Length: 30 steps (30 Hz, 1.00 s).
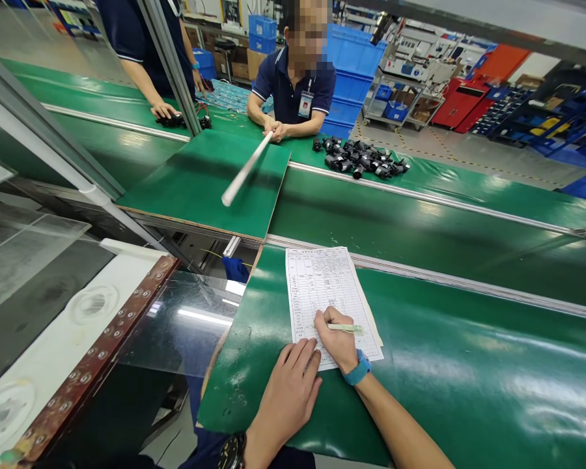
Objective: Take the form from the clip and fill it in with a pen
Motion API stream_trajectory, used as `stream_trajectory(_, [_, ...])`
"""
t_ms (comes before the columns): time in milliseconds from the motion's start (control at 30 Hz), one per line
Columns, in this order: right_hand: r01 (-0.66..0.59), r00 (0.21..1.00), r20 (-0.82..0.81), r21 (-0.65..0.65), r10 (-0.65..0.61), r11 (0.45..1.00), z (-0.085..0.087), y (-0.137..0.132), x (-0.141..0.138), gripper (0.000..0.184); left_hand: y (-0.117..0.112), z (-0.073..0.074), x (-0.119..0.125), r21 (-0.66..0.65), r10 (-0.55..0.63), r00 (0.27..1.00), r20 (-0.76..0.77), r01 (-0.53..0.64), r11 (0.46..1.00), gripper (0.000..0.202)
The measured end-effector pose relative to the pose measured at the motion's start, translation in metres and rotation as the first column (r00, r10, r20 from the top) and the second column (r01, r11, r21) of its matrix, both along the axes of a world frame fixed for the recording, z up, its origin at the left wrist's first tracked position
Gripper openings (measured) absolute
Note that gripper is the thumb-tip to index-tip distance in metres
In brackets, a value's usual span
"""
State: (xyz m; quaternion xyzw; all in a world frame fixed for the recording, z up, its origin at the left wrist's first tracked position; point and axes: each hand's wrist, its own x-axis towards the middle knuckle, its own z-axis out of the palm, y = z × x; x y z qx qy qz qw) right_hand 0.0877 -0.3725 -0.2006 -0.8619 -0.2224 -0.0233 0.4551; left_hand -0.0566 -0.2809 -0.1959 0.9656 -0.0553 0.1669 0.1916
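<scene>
A printed form (325,280) with a table of rows lies on the green work surface (444,365), over another sheet that peeks out at its right edge. My right hand (336,335) grips a pale green pen (344,327) and rests on the form's lower half; the pen's tip is hidden by my fingers. Flat at the form's lower left edge lies my left hand (293,384), its fingers stretched out and touching the paper. A dark watch (232,451) is on my left wrist, a blue band (359,369) on my right.
Across the belt (420,221), a person (295,85) holds a long white tube (247,170) over a green board (205,182). Black parts (366,158) are heaped on the far side. Another person's hand (163,109) touches dark parts. A metal post (170,65) stands at left.
</scene>
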Motion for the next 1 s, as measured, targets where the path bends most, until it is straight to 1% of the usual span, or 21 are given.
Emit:
stream_trajectory(333, [-0.01,0.999,-0.049,0.018,0.011,1.0,0.0008,0.0,-0.0003,0.045,-0.0003,0.0003,-0.0002,-0.005,0.005,1.0,-0.003,-0.005,1.0,0.035])
stream_trajectory(533, [0.015,1.0,-0.025,0.005,-0.015,1.0,0.0003,-0.0008,-0.0008,0.045,0.0004,0.0004,-0.0001,0.027,0.001,1.0,0.0,-0.001,1.0,0.036])
stream_trajectory(667, [0.037,0.997,-0.075,0.037,-0.034,0.999,-0.0036,-0.0023,-0.0003,0.046,0.0008,0.0005,-0.0002,0.017,0.005,1.0,0.002,-0.005,1.0,0.036])
stream_trajectory(867, [0.001,0.991,-0.135,0.042,0.005,0.999,-0.0025,-0.0016,0.0039,0.045,0.0004,-0.002,-0.0014,0.013,0.008,1.0,-0.005,-0.008,1.0,0.035])
stream_trajectory(1000, [0.004,0.994,-0.112,0.027,-0.001,1.0,-0.0001,-0.0017,0.0034,0.046,0.0004,-0.0027,-0.0009,0.015,0.008,1.0,-0.008,-0.008,1.0,0.035])
